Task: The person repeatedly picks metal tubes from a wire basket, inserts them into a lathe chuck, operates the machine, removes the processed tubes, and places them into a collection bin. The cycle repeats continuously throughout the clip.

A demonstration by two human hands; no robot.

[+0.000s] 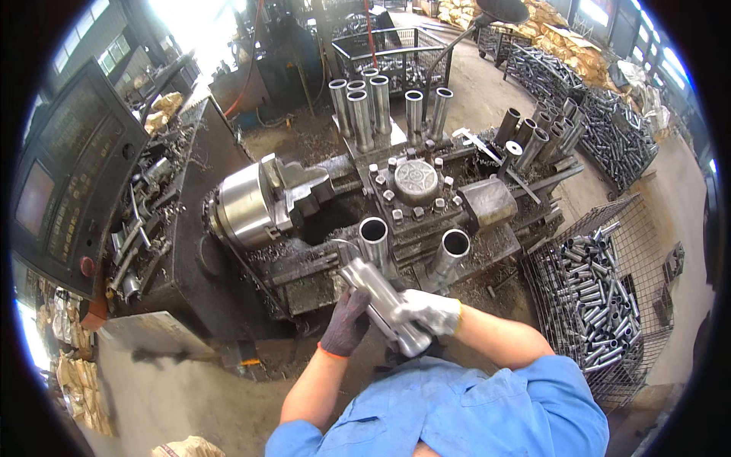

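Note:
In front of my chest I hold a small bundle of shiny metal tubes, tilted with the lower end toward me. My left hand, in a dark glove with an orange cuff, is closed around the bundle's left side. On the right side, my right hand, in a pale glove, grips it; its fingers are partly smeared by motion. Just beyond stand two upright tubes, one at the left and one at the right, on the near side of the lathe.
The lathe's chuck lies left of the square tool post. Several upright tubes stand behind it, with darker ones and a caliper at right. A wire basket holds many tubes. A control panel rises far left.

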